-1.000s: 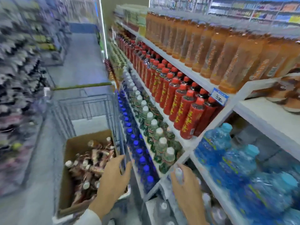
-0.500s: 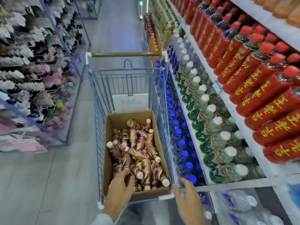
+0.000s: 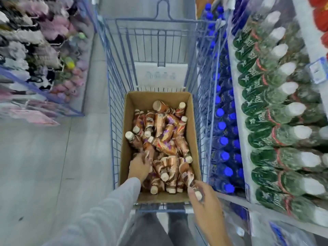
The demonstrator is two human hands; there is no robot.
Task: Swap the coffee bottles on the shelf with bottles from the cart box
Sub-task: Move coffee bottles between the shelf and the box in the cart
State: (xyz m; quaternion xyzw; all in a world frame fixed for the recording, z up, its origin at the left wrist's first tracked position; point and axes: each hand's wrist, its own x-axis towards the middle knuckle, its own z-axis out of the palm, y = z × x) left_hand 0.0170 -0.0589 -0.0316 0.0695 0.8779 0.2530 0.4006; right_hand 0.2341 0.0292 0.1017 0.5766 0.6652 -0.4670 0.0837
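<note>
The wire cart point(image 3: 120, 89) carries a box point(image 3: 194, 137) of coffee bottles point(image 3: 166, 139).

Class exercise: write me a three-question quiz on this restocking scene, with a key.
1. True or false: the coffee bottles in the box stand upright.
2. The right hand pinches: A a bottle's cap end; B the box rim; C nothing.
3. Fill in: the shelf bottles nearest the cart have ____ caps.
Key: 1 false; 2 A; 3 blue.
</note>
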